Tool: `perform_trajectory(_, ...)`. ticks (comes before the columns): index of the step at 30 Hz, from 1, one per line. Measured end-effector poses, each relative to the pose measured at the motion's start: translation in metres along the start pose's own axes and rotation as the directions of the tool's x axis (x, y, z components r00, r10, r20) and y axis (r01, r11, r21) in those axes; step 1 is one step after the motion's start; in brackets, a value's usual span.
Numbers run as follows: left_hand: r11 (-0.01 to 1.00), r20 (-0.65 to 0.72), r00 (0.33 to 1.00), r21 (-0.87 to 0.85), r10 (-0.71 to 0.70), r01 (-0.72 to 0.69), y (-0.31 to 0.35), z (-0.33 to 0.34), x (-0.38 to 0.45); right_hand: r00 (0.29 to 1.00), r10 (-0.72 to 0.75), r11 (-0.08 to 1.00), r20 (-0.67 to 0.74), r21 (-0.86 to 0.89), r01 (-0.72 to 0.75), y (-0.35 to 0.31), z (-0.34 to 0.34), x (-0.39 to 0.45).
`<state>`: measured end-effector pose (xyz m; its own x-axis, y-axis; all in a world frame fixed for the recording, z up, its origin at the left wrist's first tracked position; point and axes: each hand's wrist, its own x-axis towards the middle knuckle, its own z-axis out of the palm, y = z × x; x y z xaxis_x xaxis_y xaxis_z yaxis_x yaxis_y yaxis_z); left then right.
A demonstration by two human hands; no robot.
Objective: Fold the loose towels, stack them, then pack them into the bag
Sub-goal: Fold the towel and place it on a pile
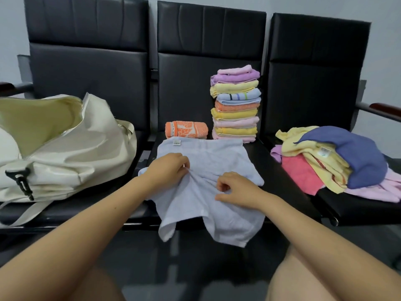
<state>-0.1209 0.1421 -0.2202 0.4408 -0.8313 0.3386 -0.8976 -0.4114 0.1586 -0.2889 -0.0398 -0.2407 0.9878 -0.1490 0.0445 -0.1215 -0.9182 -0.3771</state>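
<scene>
A soft, crinkly pale blue towel (208, 187) is pinched at its bunched middle by the left hand (168, 168) and right hand (236, 189), fingers curled into terry. Beyond the fingers, one rolled orange towel (186, 129) and one tall folded stack (236, 105) are seen; left, one glossy cream bag (65, 148) gapes; right, one loose heap (338, 161).

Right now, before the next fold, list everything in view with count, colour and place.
bag: one, cream, unzipped, on left seat.
light blue towel: one, spread on middle seat, front edge hanging off.
folded stack: one, about ten towels, pink, purple, yellow, blue, orange, at back of middle seat.
orange towel: one, folded, left of stack.
loose pile: one, yellow, blue, pink, purple, on right seat.
seats: three, black.
left hand: pinching light blue towel.
right hand: curled on it; grip unclear.
</scene>
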Motion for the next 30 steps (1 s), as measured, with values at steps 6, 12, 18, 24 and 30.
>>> perform_trajectory(6,0.980,-0.191,0.977,0.156,-0.092,0.122,0.002,0.005,0.012,0.931,0.139,0.970,-0.337,-0.142,-0.196,-0.006,-0.003,0.021)
perform_trajectory(12,0.975,0.058,0.994,-0.198,-0.091,0.101,0.022,0.001,-0.004,0.929,0.249,0.965,-0.273,0.155,-0.213,-0.003,-0.006,0.031)
perform_trajectory(18,0.985,0.366,0.931,-0.157,-0.005,0.066,-0.007,0.010,-0.022,0.993,0.069,0.952,-0.091,0.305,-0.038,-0.024,0.003,0.021)
perform_trajectory(24,0.961,0.366,0.930,-0.247,-0.026,0.124,-0.011,0.008,-0.023,0.995,0.065,0.998,-0.071,0.000,-0.066,-0.045,0.021,0.026)
perform_trajectory(30,0.904,0.310,0.944,-0.362,-0.113,0.227,-0.015,0.004,-0.010,0.988,0.128,0.992,-0.090,0.016,-0.127,-0.048,0.020,0.038)
